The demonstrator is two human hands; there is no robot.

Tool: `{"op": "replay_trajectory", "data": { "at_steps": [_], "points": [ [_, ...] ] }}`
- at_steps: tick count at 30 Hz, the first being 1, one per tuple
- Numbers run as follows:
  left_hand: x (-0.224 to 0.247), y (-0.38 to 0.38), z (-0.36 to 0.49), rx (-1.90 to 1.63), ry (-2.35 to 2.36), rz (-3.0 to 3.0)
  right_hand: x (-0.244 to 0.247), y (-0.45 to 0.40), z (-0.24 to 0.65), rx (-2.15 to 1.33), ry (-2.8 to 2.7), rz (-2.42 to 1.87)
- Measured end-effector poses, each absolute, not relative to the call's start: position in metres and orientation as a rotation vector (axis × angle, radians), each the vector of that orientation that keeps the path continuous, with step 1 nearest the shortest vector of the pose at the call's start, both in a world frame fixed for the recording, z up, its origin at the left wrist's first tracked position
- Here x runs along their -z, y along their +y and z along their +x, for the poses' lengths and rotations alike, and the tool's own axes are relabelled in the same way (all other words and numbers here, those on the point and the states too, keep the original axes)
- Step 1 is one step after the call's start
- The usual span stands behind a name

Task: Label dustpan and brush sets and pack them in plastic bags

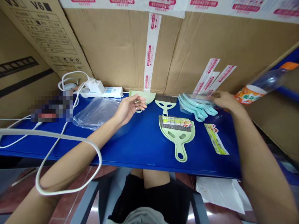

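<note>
Two green brushes [179,137], “V6” carton [42,34]

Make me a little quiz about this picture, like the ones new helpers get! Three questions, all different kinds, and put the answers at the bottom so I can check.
1. True or false: the left hand wears a ring.
2. Pick one. What colour are the plastic tools by the fingertips of the right hand?
A) pink
B) pale blue
C) brown
3. Fill in the gap: the bottle near the right hand has an ____ cap.

Key: 1. True; 2. B; 3. orange
</note>
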State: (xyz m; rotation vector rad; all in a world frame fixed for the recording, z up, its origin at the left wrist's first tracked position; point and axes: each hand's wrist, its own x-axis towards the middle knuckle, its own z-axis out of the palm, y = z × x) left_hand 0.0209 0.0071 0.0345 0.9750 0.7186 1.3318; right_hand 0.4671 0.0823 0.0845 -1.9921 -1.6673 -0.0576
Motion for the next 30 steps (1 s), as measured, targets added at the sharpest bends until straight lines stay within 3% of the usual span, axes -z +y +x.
{"op": "replay_trajectory", "data": {
  "at_steps": [11,16,20,24,30],
  "points": [
    [-0.035,0.004,0.023,-1.338,0.694,0.976,-0.065,0.06,0.425,0.057,-1.692,-2.262],
    [-0.033,0.006,0.02,-1.359,0.787,1.073,-0.077,0.029,0.408,0.316,-1.615,-1.731],
    [-0.033,-0.002,0.023,-1.332,0.856,1.423,-0.073,0.001,0.376,-0.161,-2.019,-1.382],
    [-0.035,-0.035,0.042,-1.126,0.694,2.014,-0.052,-0.007,0.351,-0.12,-2.516,-1.269],
    [-0.018,-0.081,0.076,-0.667,0.171,2.365,-0.034,-0.006,0.349,-0.181,-2.65,-1.4]
  ]
}}
